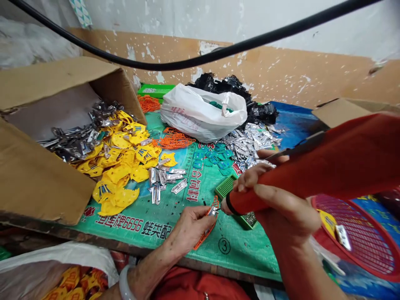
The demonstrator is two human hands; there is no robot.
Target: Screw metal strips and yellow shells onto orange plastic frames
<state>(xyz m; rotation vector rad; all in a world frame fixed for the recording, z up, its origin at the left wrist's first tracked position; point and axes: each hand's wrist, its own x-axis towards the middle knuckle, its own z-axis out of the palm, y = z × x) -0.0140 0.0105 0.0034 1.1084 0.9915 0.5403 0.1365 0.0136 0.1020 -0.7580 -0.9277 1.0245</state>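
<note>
Below a scuffed wall (281,68), a green printed sheet (250,252) covers the desk (225,271). The left hand (189,231) keeps a narrow grip on an orange plastic piece (203,240) with a small silver plate (213,211) against it, near the desk's front edge. The right hand (292,212) has its grip closed around a red-wrapped handheld driver (286,179), its tip at the plate; whether they touch is unclear. The step in hand looks like lining up or working the tip there; the next move would call for a steady piece and a straight tip. A green perforated tray (225,186) sits just beyond, partly hidden by the driver. Yellow plastic pieces (120,200) spill from a cardboard box (40,175) at the left.
</note>
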